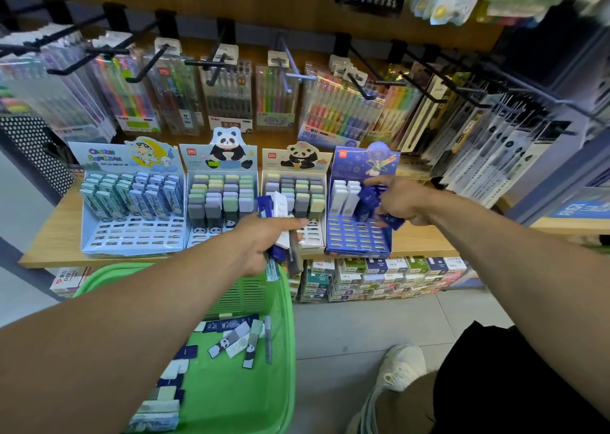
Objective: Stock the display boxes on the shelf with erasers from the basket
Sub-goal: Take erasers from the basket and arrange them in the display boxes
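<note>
Right hand: the right hand (401, 201), right of centre in the frame, grasps a dark blue eraser (369, 196) and sets it over the back rows of the dark blue display box (358, 239); another blue eraser (392, 221) sits under the palm.
Left hand: the left hand (264, 242), at the middle of the frame, is clenched round a mixed bunch of erasers (280, 232), blue, white and grey, held above the basket's far rim.
Step in hand: by my reading, filling the blue box's slots beside the white erasers (343, 196) standing there.
Doing it well: stand each eraser upright in an empty slot next to the filled ones, working from back to front; keep blue-sleeved stock for this box.
Sorting: the panda-sleeved pieces likely belong in the two panda display boxes (221, 209), left of the blue one.
Supply: the green basket (284, 334), lower left, holds loose erasers (237, 338) on its floor.
Risk: the full left grip may drop pieces on the wooden shelf (52, 235); take one at a time.
Far left: the pale blue cartoon display box (132, 232) has empty front rows.
</note>
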